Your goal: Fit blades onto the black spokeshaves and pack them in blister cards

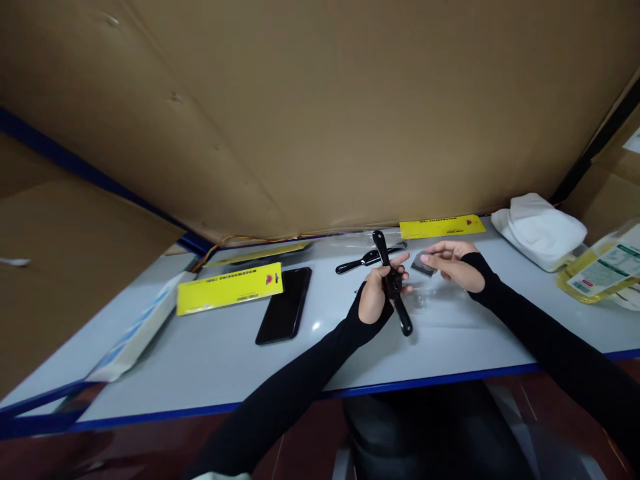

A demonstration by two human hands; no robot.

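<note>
My left hand (374, 297) is closed round the middle of a black spokeshave (395, 287), whose two handles stick out above and below the fingers. To its right, my right hand (455, 264) pinches a thin, dark grey blade (423, 264) between thumb and fingers. The blade is held apart from the spokeshave, a short way off. Behind my left hand lies a second black spokeshave (350, 265) on the table, partly covered from view by the one I hold.
A black phone (285, 307) lies left, beside a yellow tool card (230, 290). Another yellow card (443, 227) rests at the back by the cardboard wall (320, 120). On the right are a white cloth bundle (540, 230) and a bottle of yellow liquid (603, 267). The table's blue edge (430, 380) runs in front.
</note>
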